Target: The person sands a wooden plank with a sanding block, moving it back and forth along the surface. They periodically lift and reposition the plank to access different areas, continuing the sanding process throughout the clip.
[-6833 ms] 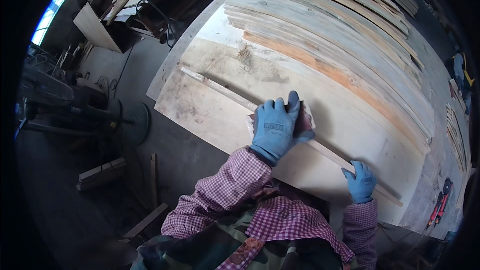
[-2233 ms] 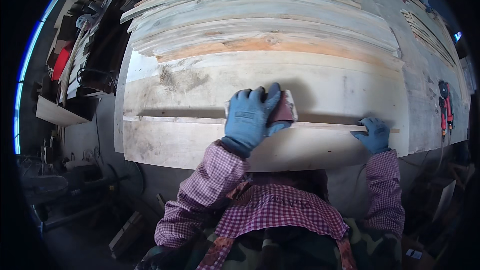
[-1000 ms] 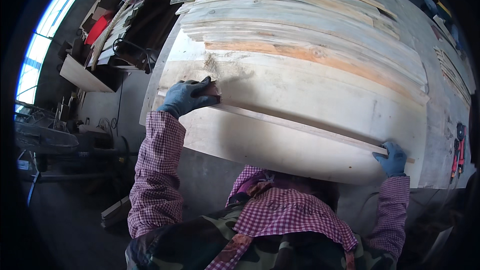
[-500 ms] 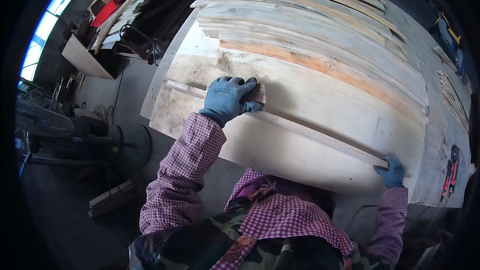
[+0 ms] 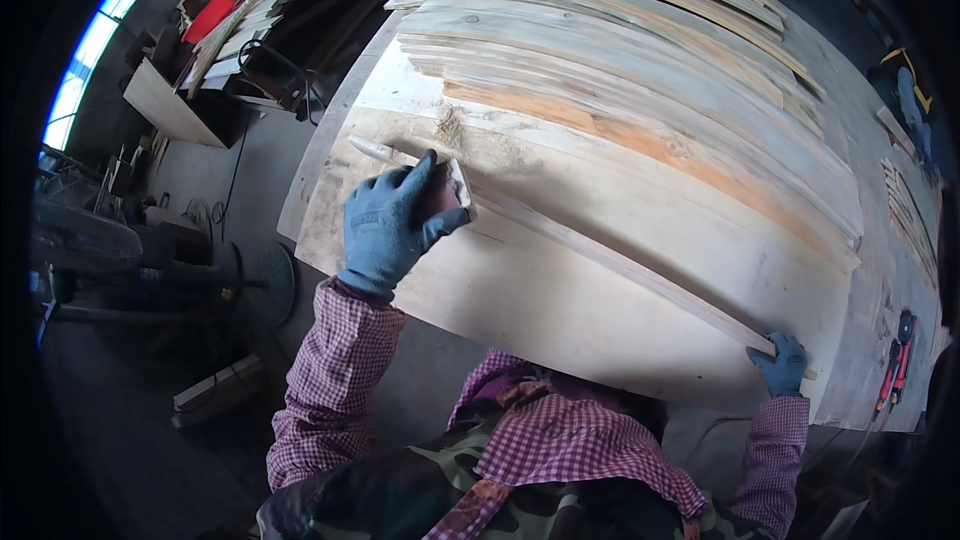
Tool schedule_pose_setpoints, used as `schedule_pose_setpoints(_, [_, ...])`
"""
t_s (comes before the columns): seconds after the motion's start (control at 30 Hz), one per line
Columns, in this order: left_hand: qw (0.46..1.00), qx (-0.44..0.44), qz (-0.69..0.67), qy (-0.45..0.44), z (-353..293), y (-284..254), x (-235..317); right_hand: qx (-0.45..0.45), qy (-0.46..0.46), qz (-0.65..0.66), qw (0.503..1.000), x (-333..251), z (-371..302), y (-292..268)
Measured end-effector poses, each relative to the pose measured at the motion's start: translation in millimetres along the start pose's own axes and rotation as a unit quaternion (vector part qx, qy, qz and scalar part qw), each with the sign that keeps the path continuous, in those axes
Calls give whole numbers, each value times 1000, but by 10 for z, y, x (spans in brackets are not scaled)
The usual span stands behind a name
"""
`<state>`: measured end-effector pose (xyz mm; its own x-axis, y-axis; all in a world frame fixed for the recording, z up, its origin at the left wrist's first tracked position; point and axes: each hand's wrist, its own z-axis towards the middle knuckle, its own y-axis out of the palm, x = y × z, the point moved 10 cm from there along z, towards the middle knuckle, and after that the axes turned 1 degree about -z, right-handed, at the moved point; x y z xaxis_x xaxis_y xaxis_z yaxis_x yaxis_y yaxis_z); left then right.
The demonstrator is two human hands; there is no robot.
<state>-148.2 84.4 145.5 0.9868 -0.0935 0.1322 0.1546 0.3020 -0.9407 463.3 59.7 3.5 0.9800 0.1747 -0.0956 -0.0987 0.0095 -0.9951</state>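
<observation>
My left hand (image 5: 382, 232), in a blue work glove, is closed around a small sanding block (image 5: 446, 192) with a pinkish-brown face and a pale, worn edge. The block is tilted beside the left part of a long, narrow wooden strip (image 5: 610, 258); whether it touches the strip I cannot tell. The strip lies slantwise over a pale board (image 5: 560, 315). At its right end my gloved right hand (image 5: 782, 366) grips it, with a short tip sticking out past the fingers.
Long planks (image 5: 620, 70) lie stacked across the far side of the table. A small heap of sawdust (image 5: 449, 124) sits beyond the strip. Red-handled pliers (image 5: 897, 360) lie at the right edge. On the left stand a fan (image 5: 90, 240) and a red container (image 5: 212, 15).
My left hand has moved left and toward me with the sanding block, which has turned to show more of its face. The strip's left end has shifted slightly; my right hand keeps its grip.
</observation>
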Motion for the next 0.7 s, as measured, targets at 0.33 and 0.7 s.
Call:
schedule_pose_setpoints(0.33, [995,-19,-62,69,-577,650,491,6,-63,5,998,92,116,40])
schedule_pose_setpoints(0.7, [934,-285,-168,135,461,1382,452,26,-42,29,998,60,122,24])
